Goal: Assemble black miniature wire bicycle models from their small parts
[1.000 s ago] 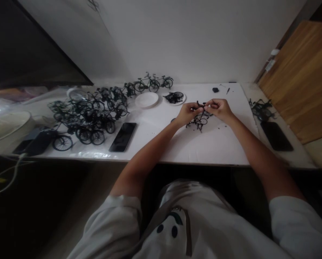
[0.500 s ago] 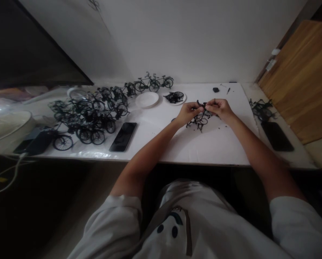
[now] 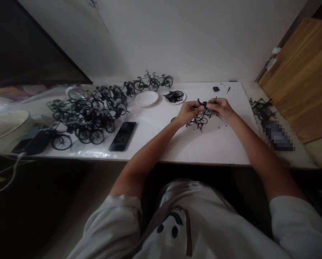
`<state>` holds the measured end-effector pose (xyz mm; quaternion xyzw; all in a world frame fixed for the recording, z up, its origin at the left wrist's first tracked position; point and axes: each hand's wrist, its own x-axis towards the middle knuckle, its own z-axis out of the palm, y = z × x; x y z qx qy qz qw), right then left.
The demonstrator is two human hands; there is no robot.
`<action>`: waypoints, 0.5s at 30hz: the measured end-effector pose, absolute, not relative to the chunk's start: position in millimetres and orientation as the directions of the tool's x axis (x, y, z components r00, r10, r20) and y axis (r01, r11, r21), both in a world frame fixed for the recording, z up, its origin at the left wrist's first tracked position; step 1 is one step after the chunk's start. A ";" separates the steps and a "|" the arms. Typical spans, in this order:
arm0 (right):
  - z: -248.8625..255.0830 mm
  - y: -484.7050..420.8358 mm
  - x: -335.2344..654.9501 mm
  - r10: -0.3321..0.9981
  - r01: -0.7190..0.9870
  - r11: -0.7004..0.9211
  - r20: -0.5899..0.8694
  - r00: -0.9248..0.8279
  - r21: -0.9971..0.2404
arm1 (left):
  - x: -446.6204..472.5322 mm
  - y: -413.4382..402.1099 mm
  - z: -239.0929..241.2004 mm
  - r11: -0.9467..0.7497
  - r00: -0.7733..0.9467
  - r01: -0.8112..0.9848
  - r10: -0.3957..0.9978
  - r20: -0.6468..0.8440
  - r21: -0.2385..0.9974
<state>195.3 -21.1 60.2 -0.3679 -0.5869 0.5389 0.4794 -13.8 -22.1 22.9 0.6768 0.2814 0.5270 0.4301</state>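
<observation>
My left hand (image 3: pixel 189 112) pinches a small black model bicycle (image 3: pixel 201 120) at its upper end, over the right part of the white board (image 3: pixel 182 144). Close against it, my right hand (image 3: pixel 221 109) is closed at the same end, fingertips nearly touching the left ones. A thin dark stick-like piece (image 3: pixel 216 99) pokes up from the right fingers; its kind cannot be made out. The bicycle's wheel and thin frame parts hang below the hands. Just beyond lies a white plate (image 3: pixel 184 99) with dark bicycle parts (image 3: pixel 174 96) on it.
Many finished-looking model bicycles (image 3: pixel 87 111) crowd the left side, more (image 3: pixel 147 82) along the wall. A white plate (image 3: pixel 146 99), a phone (image 3: pixel 122 136), another phone (image 3: pixel 278 136), a small black block (image 3: pixel 216 89) and a wooden panel (image 3: pixel 301 79) surround the board.
My right fingers have shifted slightly on the bicycle, and the thin dark piece now stands more upright. The right phone's screen area now appears lit and pixelated. The left hand stays nearly still.
</observation>
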 end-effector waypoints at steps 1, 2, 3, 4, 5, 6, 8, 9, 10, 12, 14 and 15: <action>59.1 -20.3 195.7 0.947 -0.084 0.153 0.171 -0.272 -0.985 | -13.6 -21.9 22.8 -0.474 0.285 -0.073 0.833 0.474 0.878; 58.0 -19.5 196.0 0.945 -0.084 0.159 0.177 -0.274 -0.984 | -13.5 -21.6 22.5 -0.477 0.282 -0.073 0.833 0.477 0.876; 57.0 -18.8 196.4 0.944 -0.083 0.168 0.185 -0.273 -0.982 | -13.3 -21.1 22.1 -0.480 0.277 -0.073 0.833 0.480 0.874; 56.1 -18.1 196.8 0.943 -0.078 0.178 0.193 -0.270 -0.981 | -13.1 -20.5 21.4 -0.482 0.271 -0.070 0.833 0.482 0.873; 55.3 -17.6 197.1 0.943 -0.069 0.189 0.201 -0.266 -0.980 | -13.0 -19.9 20.8 -0.485 0.265 -0.064 0.835 0.483 0.872; 54.7 -17.2 197.4 0.943 -0.059 0.200 0.208 -0.260 -0.978 | -12.9 -19.4 20.2 -0.487 0.258 -0.056 0.836 0.484 0.872; 54.0 -16.9 197.4 0.943 -0.039 0.215 0.218 -0.251 -0.976 | -12.8 -18.7 19.5 -0.493 0.249 -0.042 0.838 0.486 0.869; 53.9 -17.0 197.2 0.942 -0.033 0.221 0.223 -0.250 -0.975 | -12.9 -18.5 19.5 -0.497 0.247 -0.035 0.836 0.489 0.867; 53.8 -17.2 196.9 0.942 -0.031 0.227 0.228 -0.248 -0.973 | -13.0 -18.5 19.7 -0.502 0.246 -0.029 0.834 0.493 0.864; 53.9 -17.9 196.1 0.940 -0.029 0.240 0.240 -0.243 -0.970 | -13.2 -18.7 20.3 -0.512 0.245 -0.019 0.830 0.501 0.859; 54.1 -18.6 195.5 0.937 -0.025 0.254 0.252 -0.240 -0.967 | -13.4 -19.2 21.0 -0.517 0.241 -0.013 0.829 0.505 0.856; 54.2 -18.9 195.4 0.936 -0.020 0.260 0.257 -0.241 -0.965 | -13.5 -19.5 21.4 -0.519 0.239 -0.010 0.829 0.506 0.855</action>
